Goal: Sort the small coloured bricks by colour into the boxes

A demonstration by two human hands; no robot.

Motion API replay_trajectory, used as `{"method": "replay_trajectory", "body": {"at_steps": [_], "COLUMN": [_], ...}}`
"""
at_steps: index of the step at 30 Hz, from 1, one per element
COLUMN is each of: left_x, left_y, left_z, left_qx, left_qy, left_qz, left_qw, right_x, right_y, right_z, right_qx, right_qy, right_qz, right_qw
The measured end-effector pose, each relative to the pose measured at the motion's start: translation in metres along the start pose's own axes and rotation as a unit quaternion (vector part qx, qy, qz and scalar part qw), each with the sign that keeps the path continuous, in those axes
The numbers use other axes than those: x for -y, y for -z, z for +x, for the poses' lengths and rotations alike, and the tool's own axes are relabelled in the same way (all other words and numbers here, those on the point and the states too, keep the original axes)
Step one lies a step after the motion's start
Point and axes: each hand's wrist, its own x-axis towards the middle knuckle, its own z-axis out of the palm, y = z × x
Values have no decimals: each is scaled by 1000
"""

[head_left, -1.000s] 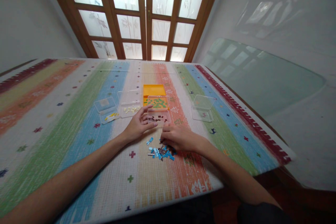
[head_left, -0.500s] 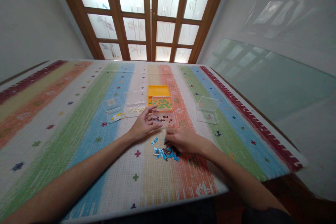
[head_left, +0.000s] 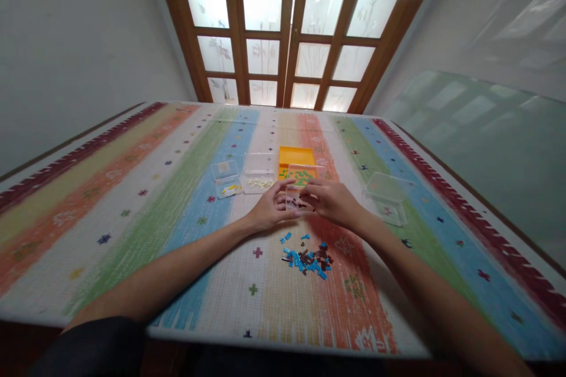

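My left hand [head_left: 270, 207] rests at the left side of a small clear box [head_left: 297, 211], its fingers curved round the edge and touching it. Several dark brown pieces lie inside that box. Over the box's right side is my right hand [head_left: 329, 199], fingers bent and pinched together, pointing down into it; whatever is between the fingertips is too small to make out. Nearer the front edge, a loose pile of blue and brown pieces [head_left: 309, 260] lies on the striped cloth.
Behind the box, green pieces [head_left: 303, 177] fill a clear container by a yellow box [head_left: 296, 156]. Farther left stand clear boxes with cream pieces [head_left: 260, 182] and yellow pieces [head_left: 230, 189]. An open clear box [head_left: 389, 211] stands on the right.
My right hand has moved from the blue and brown pile up to the clear box. My left hand stays at the box. The camera view has shifted left.
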Motion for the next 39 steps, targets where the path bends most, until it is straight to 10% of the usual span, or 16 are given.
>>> {"method": "replay_trajectory", "body": {"at_steps": [7, 19, 30, 39], "left_x": [1, -1, 2, -1], "left_y": [0, 0, -1, -2], "left_z": [2, 1, 2, 1], "left_qx": [12, 2, -8, -35], "left_qy": [10, 3, -14, -13], "left_qz": [-36, 1, 2, 44], "left_qw": [999, 1000, 1000, 998], "right_x": [20, 23, 9, 23], "right_y": [-5, -11, 9, -5], "right_z": [15, 15, -22, -50], "right_qx": [94, 78, -96, 131], "right_qy": [-87, -91, -16, 88], "right_qz": [-107, -100, 87, 125], "right_qw": [986, 988, 991, 980]}}
